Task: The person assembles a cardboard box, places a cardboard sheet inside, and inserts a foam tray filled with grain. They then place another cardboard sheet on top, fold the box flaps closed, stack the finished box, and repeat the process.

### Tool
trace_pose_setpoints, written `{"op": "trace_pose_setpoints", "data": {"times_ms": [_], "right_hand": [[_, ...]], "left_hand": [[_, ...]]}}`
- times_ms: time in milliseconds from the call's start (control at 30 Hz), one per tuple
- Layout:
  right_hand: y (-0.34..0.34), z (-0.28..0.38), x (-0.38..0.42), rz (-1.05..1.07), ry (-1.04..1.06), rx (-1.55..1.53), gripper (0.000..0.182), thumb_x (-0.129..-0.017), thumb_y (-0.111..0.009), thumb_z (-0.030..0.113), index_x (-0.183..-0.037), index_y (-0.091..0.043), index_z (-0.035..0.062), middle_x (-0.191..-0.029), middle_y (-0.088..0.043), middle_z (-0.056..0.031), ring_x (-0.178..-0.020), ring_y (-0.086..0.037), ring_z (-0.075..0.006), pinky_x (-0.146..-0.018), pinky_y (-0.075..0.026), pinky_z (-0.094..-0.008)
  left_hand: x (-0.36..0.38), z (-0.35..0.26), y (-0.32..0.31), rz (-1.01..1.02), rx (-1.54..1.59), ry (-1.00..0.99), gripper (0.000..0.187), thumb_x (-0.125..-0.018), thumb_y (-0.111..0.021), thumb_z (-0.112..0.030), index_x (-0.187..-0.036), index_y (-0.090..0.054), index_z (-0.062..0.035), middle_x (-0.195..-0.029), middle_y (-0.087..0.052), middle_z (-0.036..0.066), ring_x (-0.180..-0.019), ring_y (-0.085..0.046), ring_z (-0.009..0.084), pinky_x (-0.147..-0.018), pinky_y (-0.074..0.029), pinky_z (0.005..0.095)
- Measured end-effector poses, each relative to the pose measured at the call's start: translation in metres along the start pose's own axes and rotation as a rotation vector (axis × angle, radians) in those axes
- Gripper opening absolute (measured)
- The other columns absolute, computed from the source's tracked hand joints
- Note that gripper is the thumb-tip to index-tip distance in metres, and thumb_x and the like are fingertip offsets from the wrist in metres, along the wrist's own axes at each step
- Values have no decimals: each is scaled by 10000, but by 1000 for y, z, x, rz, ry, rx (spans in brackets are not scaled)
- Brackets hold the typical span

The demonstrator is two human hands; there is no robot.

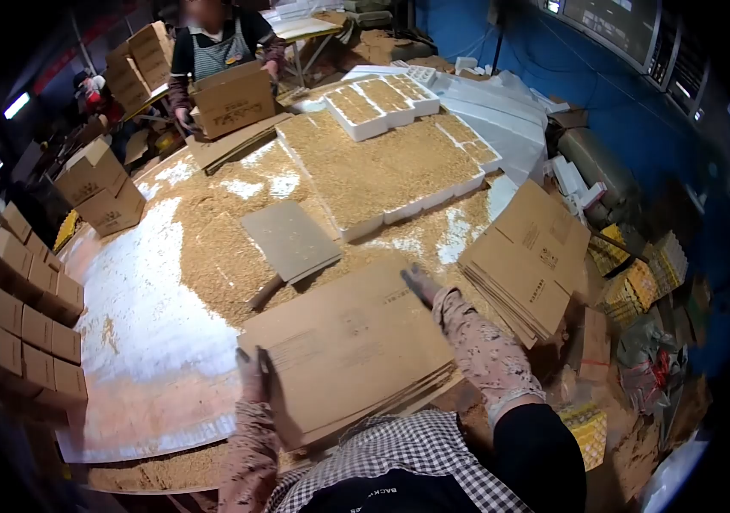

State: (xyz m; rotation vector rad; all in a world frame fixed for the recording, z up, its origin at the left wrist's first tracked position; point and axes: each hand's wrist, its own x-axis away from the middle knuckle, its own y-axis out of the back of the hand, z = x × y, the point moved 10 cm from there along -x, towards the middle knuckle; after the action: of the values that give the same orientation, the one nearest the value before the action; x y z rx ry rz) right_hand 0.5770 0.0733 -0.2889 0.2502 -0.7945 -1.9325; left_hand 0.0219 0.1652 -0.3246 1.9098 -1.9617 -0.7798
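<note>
**Work table: surrounding items and hand position**

The table [130, 321] spans the middle of the area, partly covered by loose tan granules [211, 248]. On its far side sits a block of filled white trays [382, 175], with smaller trays [373, 103] on top. Stacked closed cartons [31, 316] line the left side. Across the table, another person [224, 51] holds an upright carton [232, 101].

The near cardboard stack [343, 342] lies flat at the table's near edge, directly before the wearer. A second cardboard stack [531, 256] lies to its right, close to the right forearm. A grey board [290, 241] lies just beyond the near stack; a short dark bar [265, 293] occupies the space between.

Left hand [253, 376]: at the near stack's left edge, fingers pointing away from the body, thumb apart. Right hand [421, 284]: at the far right corner, arm extended, fingers slightly spread.
</note>
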Motion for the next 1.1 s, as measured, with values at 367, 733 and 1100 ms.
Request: {"op": "trace_pose_setpoints", "data": {"times_ms": [367,733,1100], "right_hand": [[109,140,12,-208,341,-1416,474,-858,-370,-40,-1314,-473,39,-1107,-579,-34,-941,-578,-151,-821,-466,-241],[109,308,201,-427,1324,409,546,-737,-714,369,-1227,-557,186,-1306,-504,-47,-1246,-420,-255,-1101,-218,-576],[58,293,149,1188,510,-587,528,-936,-499,450,-1251,-543,28,-1141,-620,-94,-1116,-546,-200,-1055,-360,-379]], "left_hand": [[39,-419,190,-593,-419,-745,849,-779,-715,-328,-1448,-287,-26,-1486,-248,216,-1390,-226,346,-1124,-177,500],[-46,-364,99,655,-640,-335,755,-886,-472,-600,-1403,-272,-89,-1251,-552,227,-1028,-606,396,-884,-482,438],[-15,-446,106,-88,-215,-648,727,-772,-580,-27,-1419,-257,42,-1428,-336,263,-1355,-272,425,-1106,-262,462]]}}
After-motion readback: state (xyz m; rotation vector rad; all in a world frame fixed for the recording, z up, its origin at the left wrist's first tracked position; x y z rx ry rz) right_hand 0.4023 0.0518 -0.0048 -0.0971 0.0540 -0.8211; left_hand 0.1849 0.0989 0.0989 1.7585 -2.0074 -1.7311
